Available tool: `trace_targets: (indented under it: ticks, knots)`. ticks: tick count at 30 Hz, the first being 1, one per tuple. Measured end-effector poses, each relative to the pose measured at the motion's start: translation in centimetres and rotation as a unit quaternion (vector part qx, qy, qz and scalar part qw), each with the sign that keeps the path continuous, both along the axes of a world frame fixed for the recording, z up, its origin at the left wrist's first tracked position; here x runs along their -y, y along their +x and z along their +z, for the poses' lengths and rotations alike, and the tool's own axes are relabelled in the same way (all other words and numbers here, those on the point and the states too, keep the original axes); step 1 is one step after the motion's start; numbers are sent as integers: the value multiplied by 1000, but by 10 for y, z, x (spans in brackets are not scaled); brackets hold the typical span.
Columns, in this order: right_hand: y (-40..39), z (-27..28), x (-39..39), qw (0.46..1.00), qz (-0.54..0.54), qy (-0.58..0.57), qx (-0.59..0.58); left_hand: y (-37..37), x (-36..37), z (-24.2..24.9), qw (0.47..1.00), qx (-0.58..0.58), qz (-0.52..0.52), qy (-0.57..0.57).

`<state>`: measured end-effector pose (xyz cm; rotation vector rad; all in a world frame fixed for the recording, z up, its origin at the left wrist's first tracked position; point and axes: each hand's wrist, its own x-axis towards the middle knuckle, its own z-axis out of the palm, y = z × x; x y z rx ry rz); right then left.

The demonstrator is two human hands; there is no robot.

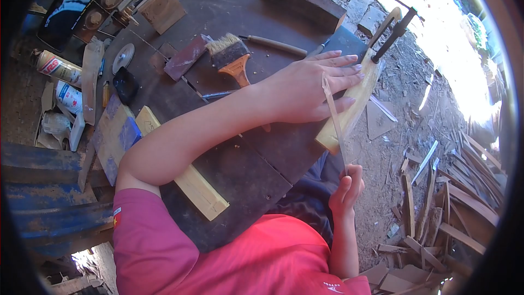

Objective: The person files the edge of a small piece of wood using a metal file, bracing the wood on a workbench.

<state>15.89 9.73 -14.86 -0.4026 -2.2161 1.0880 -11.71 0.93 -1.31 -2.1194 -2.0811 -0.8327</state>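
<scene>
My left hand (311, 90) lies flat, fingers spread, on a pale wooden piece (357, 98) that juts over the edge of the dark round table (245, 169). A black clamp (394, 31) pins the far end of that piece. Below the table edge, my right hand (346, 188) is shut on the lower end of a thin pale strip (334, 117). The strip runs up across the wooden piece to the fingers of my left hand.
On the table lie a paintbrush (232, 57), a wooden-handled tool (275, 45), a reddish block (185, 57), a light wood bar (191, 183) and a round disc (123, 57). Spray cans (59, 68) lie at the left. Wood offcuts (442, 202) litter the ground at the right.
</scene>
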Motion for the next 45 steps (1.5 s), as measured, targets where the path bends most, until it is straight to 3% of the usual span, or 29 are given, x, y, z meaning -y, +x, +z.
trace_targets:
  ticks: [9,18,27,35,41,45]
  knots:
    - [-42,37,10,999,5,2,-43,0,-1,-3,1000,-28,8,6]
    - [-1,-11,5,999,-25,24,-32,0,0,2,1000,-11,10,1]
    - [-35,36,15,1000,3,-14,-27,1,0,1,1000,-3,17,-20]
    - [-5,-6,3,999,0,31,-20,1,1,3,1000,-17,9,-3]
    - [-34,35,7,999,-1,49,-8,0,-1,1,1000,-21,11,-9]
    - [-37,26,6,998,2,48,-33,0,0,1,1000,-26,6,-1]
